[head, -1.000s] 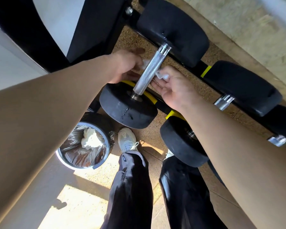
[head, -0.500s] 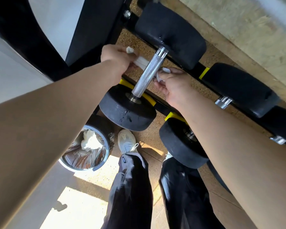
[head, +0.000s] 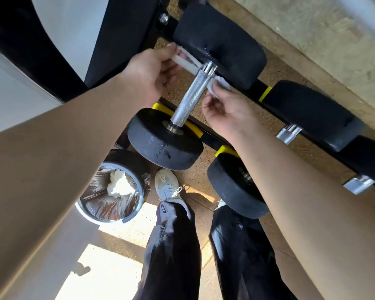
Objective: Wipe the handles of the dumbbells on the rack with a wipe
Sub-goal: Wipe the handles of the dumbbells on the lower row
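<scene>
A black dumbbell lies on the rack [head: 206, 138] with its knurled chrome handle [head: 191, 98] running from near lower left to far upper right. A white wipe [head: 187, 63] passes behind the handle's far end like a strap. My left hand [head: 154, 71] pinches one end of it left of the handle. My right hand [head: 223, 109] pinches the other end [head: 220, 83] on the handle's right side. The stretch of wipe behind the handle is hidden.
More black dumbbells [head: 312, 111] sit to the right on the black rack with yellow pads [head: 265, 93]. A lined bin [head: 112, 194] holding crumpled white wipes stands on the speckled floor at lower left. My legs and shoe [head: 167, 185] are below the rack.
Both hands slid the wipe up the handle from near its middle to its far end beside the upper weight head. The left hand has pulled its end further out.
</scene>
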`<state>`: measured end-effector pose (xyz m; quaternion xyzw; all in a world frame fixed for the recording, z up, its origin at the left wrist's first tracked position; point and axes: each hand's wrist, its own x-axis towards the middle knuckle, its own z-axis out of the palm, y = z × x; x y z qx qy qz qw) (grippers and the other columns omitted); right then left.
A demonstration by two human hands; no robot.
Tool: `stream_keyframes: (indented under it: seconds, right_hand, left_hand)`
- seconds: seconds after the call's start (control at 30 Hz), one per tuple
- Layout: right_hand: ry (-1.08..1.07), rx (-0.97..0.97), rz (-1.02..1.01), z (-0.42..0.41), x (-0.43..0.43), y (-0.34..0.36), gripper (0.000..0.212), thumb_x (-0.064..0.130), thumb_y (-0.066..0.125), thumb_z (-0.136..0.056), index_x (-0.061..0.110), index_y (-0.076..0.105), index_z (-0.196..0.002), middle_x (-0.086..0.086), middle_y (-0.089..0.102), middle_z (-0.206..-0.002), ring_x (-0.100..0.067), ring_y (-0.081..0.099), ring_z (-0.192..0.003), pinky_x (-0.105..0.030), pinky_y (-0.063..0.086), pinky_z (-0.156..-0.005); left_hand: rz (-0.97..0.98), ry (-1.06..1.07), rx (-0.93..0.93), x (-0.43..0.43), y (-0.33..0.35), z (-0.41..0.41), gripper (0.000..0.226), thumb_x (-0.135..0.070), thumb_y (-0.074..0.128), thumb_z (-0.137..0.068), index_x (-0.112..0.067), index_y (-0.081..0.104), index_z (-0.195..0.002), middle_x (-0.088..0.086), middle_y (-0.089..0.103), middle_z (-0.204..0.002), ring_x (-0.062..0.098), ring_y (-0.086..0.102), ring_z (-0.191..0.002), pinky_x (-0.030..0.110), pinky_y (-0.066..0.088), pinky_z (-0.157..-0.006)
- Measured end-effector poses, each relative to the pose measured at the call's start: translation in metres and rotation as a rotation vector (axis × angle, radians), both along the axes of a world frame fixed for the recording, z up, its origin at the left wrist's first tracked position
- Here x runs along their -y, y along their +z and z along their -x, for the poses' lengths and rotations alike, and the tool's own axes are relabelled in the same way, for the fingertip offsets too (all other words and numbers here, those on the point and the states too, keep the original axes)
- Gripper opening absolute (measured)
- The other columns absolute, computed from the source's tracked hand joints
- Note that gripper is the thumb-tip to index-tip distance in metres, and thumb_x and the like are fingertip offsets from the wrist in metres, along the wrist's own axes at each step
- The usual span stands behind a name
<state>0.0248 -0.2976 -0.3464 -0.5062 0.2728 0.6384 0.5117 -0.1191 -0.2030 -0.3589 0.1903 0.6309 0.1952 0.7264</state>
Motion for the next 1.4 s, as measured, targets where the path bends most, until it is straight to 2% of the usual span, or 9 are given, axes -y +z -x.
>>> stream_keyframes:
  seconds: [0.3, 0.4, 0.5, 0.67, 0.73, 0.87, 1.0, 1.13, 1.4]
  right_hand:
    - [-0.138, 0.028, -0.01, -0.026, 0.031, -0.008, 0.012, 0.006, 0.065, -0.093, -0.003, 0.066, -0.1, -0.009, 0.059, -0.078, -0.01, 0.057, -0.057, -0.018, 0.048, -0.051]
    - [-0.094, 0.005, -0.069, -0.015, 0.025, -0.003, 0.009, 0.005, 0.065, -0.093, -0.003, 0.066, -0.097, -0.013, 0.064, -0.08, -0.012, 0.06, -0.06, -0.018, 0.051, -0.057]
    - [-0.027, 0.02, -0.071, -0.002, 0.01, 0.004, 0.007, 0.004, 0.066, -0.092, -0.002, 0.067, -0.094, -0.013, 0.065, -0.084, -0.012, 0.06, -0.064, -0.019, 0.052, -0.061]
    - [0.008, 0.083, -0.001, -0.03, 0.041, -0.005, 0.011, 0.006, 0.064, -0.093, -0.002, 0.067, -0.1, -0.011, 0.062, -0.086, -0.009, 0.056, -0.06, -0.017, 0.048, -0.056]
    - [0.07, 0.105, 0.01, -0.032, 0.053, -0.008, 0.017, 0.007, 0.063, -0.094, -0.001, 0.065, -0.109, -0.01, 0.061, -0.088, -0.008, 0.054, -0.063, -0.017, 0.048, -0.058]
    - [0.224, 0.144, -0.024, -0.008, 0.038, -0.016, 0.018, 0.009, 0.067, -0.092, 0.002, 0.066, -0.109, -0.016, 0.064, -0.118, -0.011, 0.059, -0.077, -0.018, 0.053, -0.065]
    - [0.268, 0.218, 0.049, -0.009, 0.038, -0.027, 0.012, 0.007, 0.067, -0.092, 0.002, 0.066, -0.103, -0.015, 0.064, -0.107, -0.013, 0.061, -0.078, -0.016, 0.053, -0.061]
    - [0.455, 0.391, 0.133, -0.027, 0.07, -0.034, 0.015, 0.004, 0.069, -0.091, 0.003, 0.069, -0.106, -0.011, 0.067, -0.095, -0.013, 0.064, -0.077, -0.017, 0.052, -0.064]
    - [0.983, 0.789, -0.044, 0.02, 0.042, -0.032, 0.011, 0.002, 0.08, -0.08, 0.009, 0.071, -0.078, -0.005, 0.07, -0.077, -0.012, 0.061, -0.06, -0.02, 0.049, -0.049]
  left_hand:
    - [-0.014, -0.191, -0.123, 0.015, 0.002, -0.015, 0.028, -0.019, 0.078, -0.082, -0.009, 0.073, -0.108, 0.003, 0.074, -0.096, 0.018, 0.071, -0.084, 0.034, 0.059, -0.082]
    - [-0.039, -0.242, -0.085, 0.015, 0.009, -0.008, 0.008, -0.019, 0.061, -0.078, -0.013, 0.068, -0.08, 0.004, 0.072, -0.098, 0.016, 0.062, -0.085, 0.028, 0.053, -0.076]
    - [-0.053, -0.163, -0.086, 0.015, 0.008, 0.002, 0.025, -0.023, 0.049, -0.08, -0.02, 0.05, -0.056, 0.004, 0.075, -0.098, 0.015, 0.059, -0.082, 0.028, 0.049, -0.079]
    - [-0.069, -0.355, -0.228, 0.021, 0.0, 0.002, 0.025, -0.033, 0.072, -0.072, -0.015, 0.077, -0.089, 0.003, 0.073, -0.096, 0.015, 0.064, -0.08, 0.028, 0.052, -0.072]
    - [-0.067, -0.401, -0.276, 0.019, 0.004, 0.002, 0.025, -0.038, 0.07, -0.08, -0.018, 0.078, -0.092, 0.0, 0.071, -0.09, 0.013, 0.063, -0.076, 0.025, 0.05, -0.066]
    - [-0.045, -0.378, -0.458, 0.007, 0.012, 0.006, 0.022, -0.022, 0.058, -0.079, -0.019, 0.059, -0.057, -0.006, 0.057, -0.056, 0.009, 0.052, -0.055, 0.02, 0.037, -0.053]
    - [-0.05, -0.444, -0.585, 0.007, 0.011, 0.018, 0.012, -0.017, 0.062, -0.072, -0.019, 0.059, -0.061, 0.0, 0.057, -0.072, 0.011, 0.05, -0.062, 0.019, 0.037, -0.052]
    - [-0.107, -0.665, -0.409, 0.02, 0.004, 0.026, 0.013, -0.037, 0.071, -0.083, -0.026, 0.077, -0.084, 0.0, 0.069, -0.099, 0.015, 0.056, -0.089, 0.027, 0.042, -0.07]
    - [-0.107, -0.717, -0.759, 0.022, 0.009, 0.056, 0.016, -0.024, 0.066, -0.073, -0.012, 0.056, -0.074, 0.005, 0.044, -0.076, 0.018, 0.039, -0.067, 0.03, 0.029, -0.056]
